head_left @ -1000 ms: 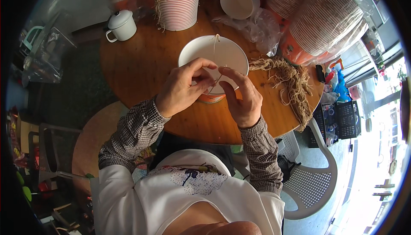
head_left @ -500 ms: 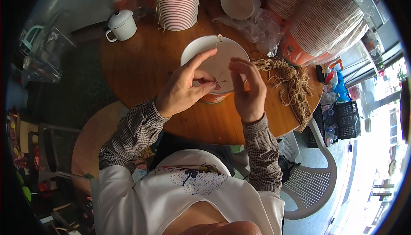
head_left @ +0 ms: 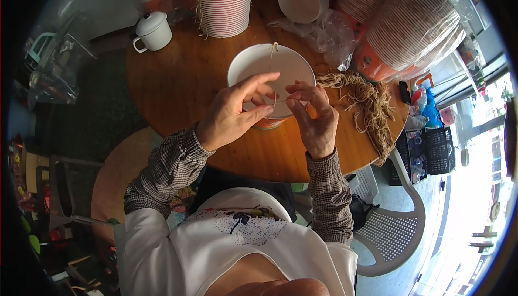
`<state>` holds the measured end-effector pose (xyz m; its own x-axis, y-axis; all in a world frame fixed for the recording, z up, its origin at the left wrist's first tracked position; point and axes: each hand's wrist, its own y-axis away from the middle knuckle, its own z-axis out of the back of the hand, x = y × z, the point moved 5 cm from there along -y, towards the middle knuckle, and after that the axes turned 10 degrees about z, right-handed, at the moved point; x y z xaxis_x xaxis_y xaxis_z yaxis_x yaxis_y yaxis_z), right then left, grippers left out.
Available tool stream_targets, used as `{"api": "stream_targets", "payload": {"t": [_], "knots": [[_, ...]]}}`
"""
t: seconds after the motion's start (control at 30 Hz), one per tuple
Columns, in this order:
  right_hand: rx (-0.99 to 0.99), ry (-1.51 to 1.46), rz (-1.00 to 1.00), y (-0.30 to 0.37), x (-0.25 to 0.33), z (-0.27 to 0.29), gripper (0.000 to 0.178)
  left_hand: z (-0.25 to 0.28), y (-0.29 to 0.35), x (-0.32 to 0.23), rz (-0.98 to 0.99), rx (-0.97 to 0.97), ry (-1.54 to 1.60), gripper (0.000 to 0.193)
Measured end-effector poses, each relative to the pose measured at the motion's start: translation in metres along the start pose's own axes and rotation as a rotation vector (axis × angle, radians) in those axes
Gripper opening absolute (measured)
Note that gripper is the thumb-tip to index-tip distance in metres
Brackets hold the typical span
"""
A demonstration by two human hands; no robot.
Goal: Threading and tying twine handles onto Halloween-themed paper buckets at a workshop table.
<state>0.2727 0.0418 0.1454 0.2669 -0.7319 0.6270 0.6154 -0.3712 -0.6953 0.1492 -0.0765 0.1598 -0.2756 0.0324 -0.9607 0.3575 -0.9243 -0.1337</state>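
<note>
A round paper bucket point(head_left: 253, 68), white inside with an orange-red outside, stands on the wooden table before me. A thin straw-coloured string point(head_left: 273, 53) is tied at its far rim and hangs down into the opening. Over the bucket's near left rim, my left hand point(head_left: 229, 114) pinches the string low down between thumb and curled fingers, its index finger stretched out. My right hand point(head_left: 318, 123), over the right rim, is closed in a pinch on the string's thin end. A short stretch of string crosses between the hands.
Right of the bucket lies a bundle of loose strings point(head_left: 372, 107). A tall stack of buckets point(head_left: 226, 7) with strings along its side, a lidded white mug point(head_left: 156, 33), a tilted white bucket point(head_left: 302, 2) and plastic-wrapped bucket stacks point(head_left: 415, 23) stand behind. A grey chair point(head_left: 391, 231) is at right.
My right hand has closed its fingers into a pinch on the string end beside the left hand. My left index finger has dropped slightly and reaches further right.
</note>
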Motion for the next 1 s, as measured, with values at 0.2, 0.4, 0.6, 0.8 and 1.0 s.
{"api": "stream_targets", "payload": {"t": [0.2, 0.4, 0.6, 0.8, 1.0], "knots": [[-0.114, -0.093, -0.056, 0.0, 0.011, 0.001, 0.009, 0.006, 0.008, 0.003, -0.183, -0.156, -0.186, 0.034], [-0.132, 0.081, 0.057, -0.002, 0.02, 0.003, 0.011, 0.008, 0.016, -0.009, -0.342, -0.283, -0.585, 0.025], [-0.082, 0.146, 0.142, -0.003, 0.031, -0.005, 0.015, 0.016, 0.023, -0.013, -0.262, -0.413, -0.513, 0.016], [-0.04, 0.305, 0.308, -0.005, 0.034, -0.011, 0.015, 0.019, 0.028, -0.026, -0.418, -0.431, -0.848, 0.016], [-0.021, 0.283, 0.324, -0.005, 0.038, -0.017, 0.014, 0.025, 0.037, -0.029, -0.286, -0.458, -0.667, 0.011]]}}
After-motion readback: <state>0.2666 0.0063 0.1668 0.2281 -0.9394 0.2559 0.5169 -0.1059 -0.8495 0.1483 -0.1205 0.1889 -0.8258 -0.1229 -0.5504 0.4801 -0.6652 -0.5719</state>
